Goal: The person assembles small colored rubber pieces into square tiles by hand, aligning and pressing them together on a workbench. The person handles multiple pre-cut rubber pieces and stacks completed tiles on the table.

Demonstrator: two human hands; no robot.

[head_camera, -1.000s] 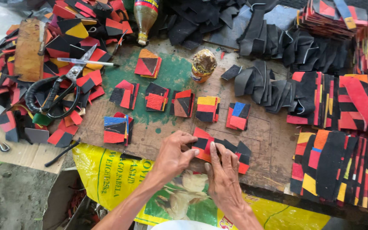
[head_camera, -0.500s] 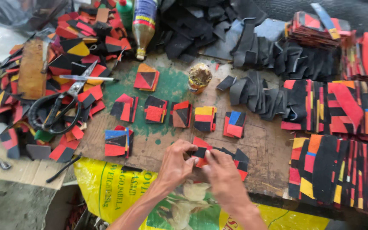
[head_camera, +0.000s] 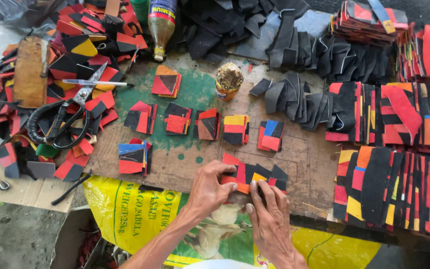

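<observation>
The left hand (head_camera: 210, 188) and the right hand (head_camera: 270, 219) both press their fingers down flat on a small patchwork strip of red, black and orange scraps (head_camera: 255, 178), which lies near the front edge of the worn wooden board (head_camera: 304, 154). Just behind it sit little square stacks of coloured scraps (head_camera: 177, 119), and farther left lie big black-handled scissors (head_camera: 58, 122). If a hand pushes too hard, I think the loose scraps could slide apart or off the edge.

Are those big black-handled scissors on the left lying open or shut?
Open: the scissors lie flat on the scraps, blades parted in a narrow V.
</observation>
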